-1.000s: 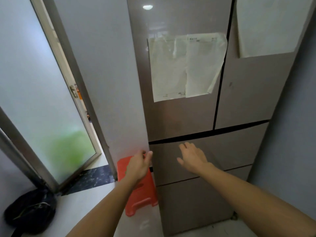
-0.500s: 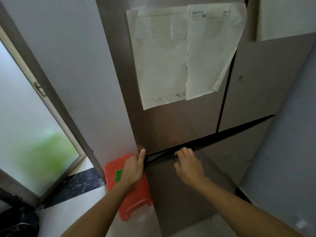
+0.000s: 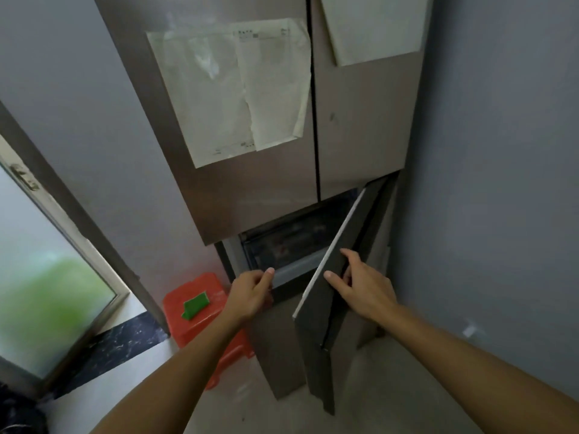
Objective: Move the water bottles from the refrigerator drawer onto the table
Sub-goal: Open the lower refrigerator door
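1. Your right hand [image 3: 360,289] grips the free edge of the lower right door [image 3: 315,327], with the thumb on the outer face and the fingers curled round behind. The door stands swung out toward you, hinged on its right side
2. Your left hand [image 3: 250,292] holds the top corner of the lower left door [image 3: 275,343], with the thumb raised at its upper edge and the fingers curled over it. How far this door is open cannot be told
3. Just beyond the two hands, and between them, lies the refrigerator drawer [image 3: 291,245], dark behind a clear front. Its long axis runs left to right across the opening
4. The water bottles cannot be made out, because the drawer's contents are too dim and blurred. Judge them to lie inside the drawer, straight ahead of the left hand, which is the nearer one
5. Judged next move: swing both doors fully clear, then draw the drawer straight toward you
6. The bench is not in view
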Available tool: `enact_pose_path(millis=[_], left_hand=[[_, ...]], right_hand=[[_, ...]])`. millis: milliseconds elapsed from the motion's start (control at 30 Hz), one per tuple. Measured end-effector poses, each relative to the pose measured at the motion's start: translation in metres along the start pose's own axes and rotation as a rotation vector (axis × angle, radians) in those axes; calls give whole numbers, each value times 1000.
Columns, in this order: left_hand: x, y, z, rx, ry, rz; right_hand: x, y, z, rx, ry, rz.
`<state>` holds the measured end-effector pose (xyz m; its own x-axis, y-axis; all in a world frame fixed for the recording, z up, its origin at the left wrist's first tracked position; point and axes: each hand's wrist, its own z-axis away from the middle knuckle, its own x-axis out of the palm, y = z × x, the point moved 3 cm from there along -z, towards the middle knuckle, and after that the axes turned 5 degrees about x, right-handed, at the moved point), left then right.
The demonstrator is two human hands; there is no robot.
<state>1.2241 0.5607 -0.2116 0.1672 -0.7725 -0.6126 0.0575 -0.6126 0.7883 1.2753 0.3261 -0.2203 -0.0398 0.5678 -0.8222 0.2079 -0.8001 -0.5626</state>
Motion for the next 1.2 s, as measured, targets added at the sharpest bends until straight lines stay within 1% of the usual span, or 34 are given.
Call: enact_pose_path(millis=[133,233,367,433,500,667,800,900,1067,1200], left_hand=[[48,33,11,45,-97,-24],[85,59,5,110,-158,-110],[138,103,-14,219,-216,-262],[166,128,-27,311,-222,-325],[200,151,-46,414,-236,-376],[287,213,-98,616,-284,-445],[345,263,-124,751,-318,-549],[380,281,-135,753,-367,-609],[408,297,-149,718,-335,-652],[421,304,-153,643,-331,-661]], right_hand=[[-44,53,36,134,-12,34],[-85,86,50,219,-40,77],[-134,130,60,274,-52,240],[-152,156,59,313,-24,326],[-170,184,55,345,18,361],[-211,252,42,374,175,446],[-239,311,24,369,208,470],[-257,347,11,364,253,517],[-279,389,-16,308,234,556],[-288,412,-29,237,234,566]])
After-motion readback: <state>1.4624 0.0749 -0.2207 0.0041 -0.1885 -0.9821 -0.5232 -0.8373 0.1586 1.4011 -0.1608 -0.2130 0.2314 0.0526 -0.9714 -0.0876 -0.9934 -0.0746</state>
